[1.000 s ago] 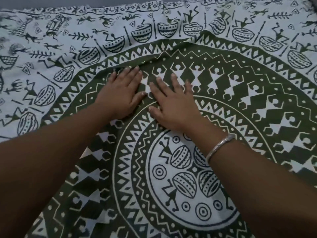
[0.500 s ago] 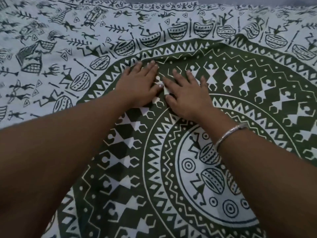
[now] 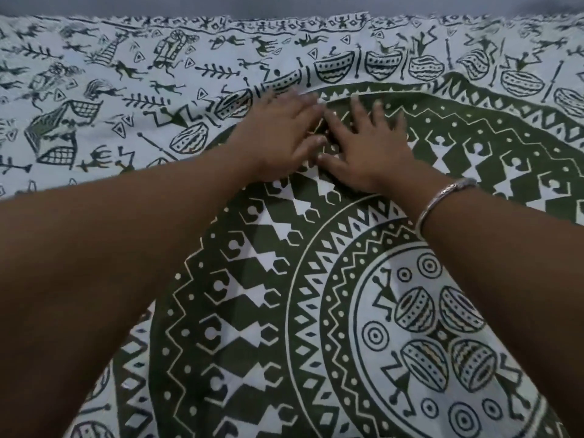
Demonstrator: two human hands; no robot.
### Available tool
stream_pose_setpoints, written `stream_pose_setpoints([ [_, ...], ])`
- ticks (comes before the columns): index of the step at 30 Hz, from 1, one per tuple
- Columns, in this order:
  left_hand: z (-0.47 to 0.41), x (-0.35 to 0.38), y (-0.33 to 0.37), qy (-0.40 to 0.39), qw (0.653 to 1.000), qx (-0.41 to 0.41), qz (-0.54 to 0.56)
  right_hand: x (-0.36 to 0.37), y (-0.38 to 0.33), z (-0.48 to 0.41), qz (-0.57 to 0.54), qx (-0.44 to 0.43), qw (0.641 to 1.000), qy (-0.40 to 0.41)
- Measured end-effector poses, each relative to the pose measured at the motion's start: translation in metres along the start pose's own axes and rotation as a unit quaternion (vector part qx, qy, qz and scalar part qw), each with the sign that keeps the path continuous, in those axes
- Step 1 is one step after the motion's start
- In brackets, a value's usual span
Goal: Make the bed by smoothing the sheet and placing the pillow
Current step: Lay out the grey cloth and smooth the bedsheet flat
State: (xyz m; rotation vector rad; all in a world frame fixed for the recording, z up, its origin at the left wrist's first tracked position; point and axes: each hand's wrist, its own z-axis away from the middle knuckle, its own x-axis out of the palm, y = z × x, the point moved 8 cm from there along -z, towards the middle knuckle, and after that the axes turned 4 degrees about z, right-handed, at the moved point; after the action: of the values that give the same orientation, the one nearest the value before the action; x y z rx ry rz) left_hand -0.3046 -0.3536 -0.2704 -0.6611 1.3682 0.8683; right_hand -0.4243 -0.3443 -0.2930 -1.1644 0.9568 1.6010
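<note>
On my feed the sheet (image 3: 221, 311) fills nearly everything: white cloth with a big dark-green round pattern, spread flat across the bed. Its far edge runs along a grey strip (image 3: 284, 4) at the top. Both forearms (image 3: 126, 248) reach in from the bottom corners and meet toward the upper middle.

Left hand (image 3: 278, 137) is palm-down on the sheet, right at the outer rim of the green circle. Its fingers (image 3: 300, 101) are straight and lie close together, though they are blurred, so I can't call them finer than that. Right hand (image 3: 369, 153) is just beside it, also palm-down on the green band. Its fingers (image 3: 358, 110) are straight and spread apart, and the thumbs of the two hands almost touch.

Just past the left fingertips there's a low ridge (image 3: 284, 80) of cloth rucked up in the white border. A silver bangle (image 3: 439, 200) sits on the right wrist.
</note>
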Motion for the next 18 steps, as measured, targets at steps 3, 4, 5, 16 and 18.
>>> stream_pose_setpoints([
  [3, 0.023, 0.027, 0.002, -0.07, 0.994, 0.081, -0.021, 0.002, -0.018, -0.001, 0.017, -0.074, 0.997, 0.031],
  [4, 0.023, 0.035, -0.014, -0.09, 0.994, 0.045, -0.047, 0.006, -0.022, 0.001, 0.007, -0.093, 0.995, 0.028],
  [5, 0.016, 0.036, -0.032, -0.098, 0.993, -0.009, -0.063, 0.009, -0.022, -0.001, 0.001, -0.094, 0.995, 0.021],
  [16, 0.013, 0.036, -0.03, -0.066, 0.99, -0.126, -0.018, 0.001, -0.012, 0.02, 0.009, 0.0, 0.996, 0.094],
  [18, 0.01, 0.022, -0.03, -0.041, 0.984, -0.171, -0.033, 0.017, -0.003, 0.034, -0.015, 0.015, 0.998, 0.053],
])
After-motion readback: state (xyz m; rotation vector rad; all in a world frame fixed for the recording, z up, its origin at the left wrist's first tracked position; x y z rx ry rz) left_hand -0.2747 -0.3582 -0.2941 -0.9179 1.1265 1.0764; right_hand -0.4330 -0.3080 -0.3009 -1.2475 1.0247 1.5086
